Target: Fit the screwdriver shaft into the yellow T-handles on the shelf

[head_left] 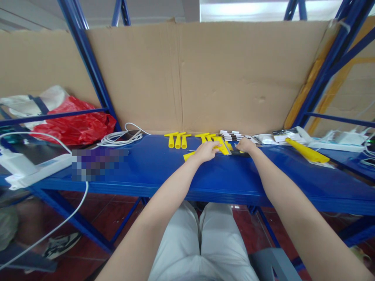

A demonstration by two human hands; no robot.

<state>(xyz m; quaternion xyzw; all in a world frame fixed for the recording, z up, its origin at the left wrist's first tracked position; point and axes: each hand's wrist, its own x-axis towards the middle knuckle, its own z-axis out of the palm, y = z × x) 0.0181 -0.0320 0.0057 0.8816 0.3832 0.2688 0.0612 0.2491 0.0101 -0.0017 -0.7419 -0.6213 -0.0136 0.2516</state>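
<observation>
My left hand (208, 151) is closed at the middle of the blue table, its fingers on a yellow scraper (222, 144) with a pale strip along its right edge. To its right, my right hand (246, 145) has its fingers pinched together; what they hold is too small to make out. A black item (239, 153) lies just under that hand. Three yellow T-shaped tools (177, 141) stand in a row left of my hands, and more yellow T-shaped tools (202, 136) lie behind my left hand. Another yellow piece (188, 156) shows beside my left wrist.
Black-and-white small items (231, 135) lie by the cardboard wall (181, 78). On the right are a long yellow tool (307, 151) and a white power strip (340, 146). Leftward are a coiled white cable (120, 138), a red bag (76, 121) and another power strip (43, 169).
</observation>
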